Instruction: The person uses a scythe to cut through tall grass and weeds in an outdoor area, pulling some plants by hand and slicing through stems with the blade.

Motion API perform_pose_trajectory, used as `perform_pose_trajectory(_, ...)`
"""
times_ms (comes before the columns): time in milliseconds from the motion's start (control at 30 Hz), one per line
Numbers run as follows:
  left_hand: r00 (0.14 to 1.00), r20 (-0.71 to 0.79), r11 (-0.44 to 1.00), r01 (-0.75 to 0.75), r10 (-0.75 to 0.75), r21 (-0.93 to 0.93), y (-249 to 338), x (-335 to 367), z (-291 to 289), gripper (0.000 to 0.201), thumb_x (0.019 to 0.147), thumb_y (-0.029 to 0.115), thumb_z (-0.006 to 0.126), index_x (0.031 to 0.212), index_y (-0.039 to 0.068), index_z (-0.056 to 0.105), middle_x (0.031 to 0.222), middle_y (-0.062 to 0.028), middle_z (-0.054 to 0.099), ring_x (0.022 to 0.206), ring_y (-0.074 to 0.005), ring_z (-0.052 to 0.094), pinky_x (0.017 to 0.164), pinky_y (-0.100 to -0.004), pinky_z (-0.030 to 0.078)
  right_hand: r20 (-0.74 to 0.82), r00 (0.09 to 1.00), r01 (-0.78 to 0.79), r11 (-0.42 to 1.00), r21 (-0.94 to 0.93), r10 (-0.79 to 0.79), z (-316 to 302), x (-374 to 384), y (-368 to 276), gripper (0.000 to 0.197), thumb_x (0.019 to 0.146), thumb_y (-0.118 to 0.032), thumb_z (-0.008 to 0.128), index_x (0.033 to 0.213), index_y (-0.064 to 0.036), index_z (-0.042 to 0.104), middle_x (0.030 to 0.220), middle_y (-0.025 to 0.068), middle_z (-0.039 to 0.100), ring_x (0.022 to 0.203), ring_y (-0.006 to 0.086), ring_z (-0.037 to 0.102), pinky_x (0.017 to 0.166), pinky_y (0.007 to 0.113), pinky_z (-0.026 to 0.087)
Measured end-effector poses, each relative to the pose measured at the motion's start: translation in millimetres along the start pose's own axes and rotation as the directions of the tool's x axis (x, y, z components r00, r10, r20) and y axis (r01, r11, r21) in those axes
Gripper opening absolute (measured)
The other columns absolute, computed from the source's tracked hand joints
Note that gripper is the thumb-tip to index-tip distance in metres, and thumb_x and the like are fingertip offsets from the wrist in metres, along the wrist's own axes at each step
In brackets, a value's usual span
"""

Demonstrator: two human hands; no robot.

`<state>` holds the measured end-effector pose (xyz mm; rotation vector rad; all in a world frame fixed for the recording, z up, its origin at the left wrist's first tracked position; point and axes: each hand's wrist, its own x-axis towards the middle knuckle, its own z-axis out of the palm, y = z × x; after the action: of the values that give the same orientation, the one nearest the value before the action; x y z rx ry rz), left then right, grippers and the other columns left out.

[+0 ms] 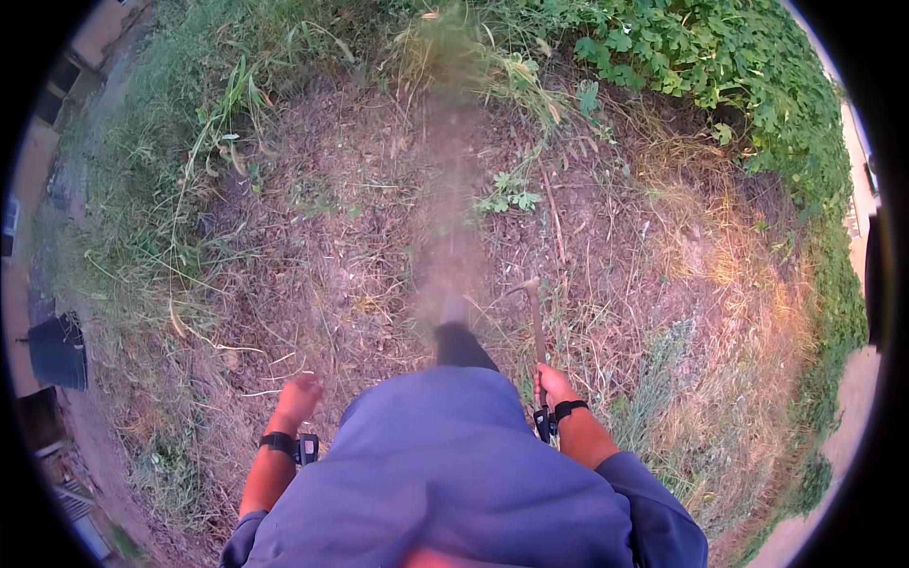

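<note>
My right hand is closed round the lower end of a sickle's wooden handle. The sickle points away from me, and its thin curved blade bends left at the far end, just over the dry litter. Off to the left, my left hand hangs beside my body with its fingers loosely bent. Nothing shows in it. Pale dry stalks lie on the ground near that hand. Each wrist wears a black strap with a small device. A dark leg or shoe shows ahead of my shirt.
Dry cut grass and stems cover the ground ahead. A small leafy plant stands in it. Tall green grass grows along the left, and a dense leafy vine along the right. A dark bucket-like container sits far left. A blurred vertical streak crosses the middle.
</note>
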<state>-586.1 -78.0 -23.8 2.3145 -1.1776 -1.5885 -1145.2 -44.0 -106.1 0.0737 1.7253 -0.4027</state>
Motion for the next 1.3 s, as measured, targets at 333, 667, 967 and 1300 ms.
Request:
perform_pose_trajectory(333, 0.996, 0.034, 0.986, -0.091, 0.088, 0.139, 159, 102, -29, 0.045, 0.087, 0.021, 0.061, 0.126, -0.001, 0.057, 0.106, -0.0190, 0.069, 0.095, -0.0244, 0.068, 0.085, -0.0340, 0.052, 0.072, 0.995, 0.072, 0.997, -0.022, -0.070, 22, 27, -193, 0.036, 0.098, -0.036, 0.048, 0.070, -0.0140, 0.049, 0.054, -0.0014, 0.045, 0.043, 0.0134, 0.041, 0.042, 0.031, 0.035)
perform_pose_trajectory(667, 0.987, 0.082, 0.964, -0.151, 0.136, 0.220, 262, 268, -113, 0.042, 0.086, 0.024, 0.064, 0.122, 0.002, 0.061, 0.102, -0.0177, 0.070, 0.095, -0.0262, 0.068, 0.085, -0.0360, 0.052, -0.065, 0.998, 0.004, 1.000, -0.017, -0.005, 97, 48, -297, 0.034, 0.096, -0.033, 0.053, 0.070, -0.0116, 0.051, 0.054, 0.0016, 0.048, 0.042, 0.0161, 0.045, 0.040, 0.034, 0.037)
perform_pose_trajectory(967, 0.924, 0.234, 0.886, -0.364, 0.303, 0.289, 408, 404, -211, 0.040, 0.088, 0.028, 0.060, 0.118, 0.002, 0.063, 0.112, -0.0196, 0.067, 0.105, -0.0343, 0.064, 0.092, -0.0398, 0.049, -0.102, 0.994, -0.036, 0.993, -0.110, 0.025, 208, -10, -413, 0.029, 0.095, -0.029, 0.053, 0.074, -0.0079, 0.052, 0.058, 0.0037, 0.048, 0.045, 0.0170, 0.046, 0.043, 0.035, 0.039)
perform_pose_trajectory(1300, 0.948, 0.237, 0.937, -0.265, 0.211, 0.226, 437, 445, -251, 0.041, 0.086, 0.028, 0.059, 0.121, 0.007, 0.064, 0.103, -0.0200, 0.069, 0.096, -0.0322, 0.067, 0.086, -0.0383, 0.051, 0.053, 0.996, 0.081, 0.955, -0.287, -0.069, 319, -34, -556, 0.027, 0.097, -0.029, 0.053, 0.078, -0.0098, 0.049, 0.059, 0.0001, 0.046, 0.045, 0.0121, 0.042, 0.041, 0.029, 0.036)
